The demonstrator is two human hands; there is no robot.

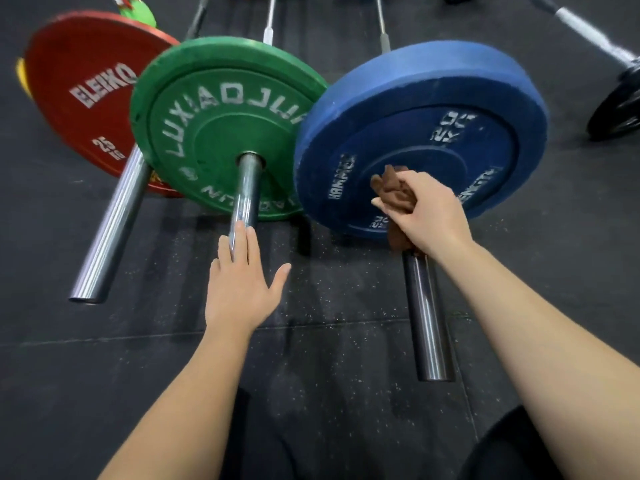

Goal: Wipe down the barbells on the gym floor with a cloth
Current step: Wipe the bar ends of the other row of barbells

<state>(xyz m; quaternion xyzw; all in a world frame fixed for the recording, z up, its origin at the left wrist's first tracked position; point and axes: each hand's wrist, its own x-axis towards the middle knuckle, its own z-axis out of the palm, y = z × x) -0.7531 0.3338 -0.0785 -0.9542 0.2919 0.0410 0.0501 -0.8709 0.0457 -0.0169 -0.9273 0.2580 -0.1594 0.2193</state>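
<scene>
Three barbells lie side by side on the black gym floor, their sleeve ends pointing at me. My right hand (424,211) grips a brown cloth (393,190) wrapped round the right barbell's steel sleeve (426,317), close against the blue plate (433,109). My left hand (239,282) lies flat with straight fingers on the end of the middle barbell's sleeve (247,188), which carries a green plate (214,112). The left barbell has a red plate (79,81) and a long bare sleeve (110,230).
A fourth barbell with a black plate (620,105) and a pale shaft (588,32) lies at the far right. The thin shafts of the three bars run away toward the top. My knees in dark clothing (502,445) are at the bottom edge. Speckled rubber flooring (329,341) lies between the sleeves.
</scene>
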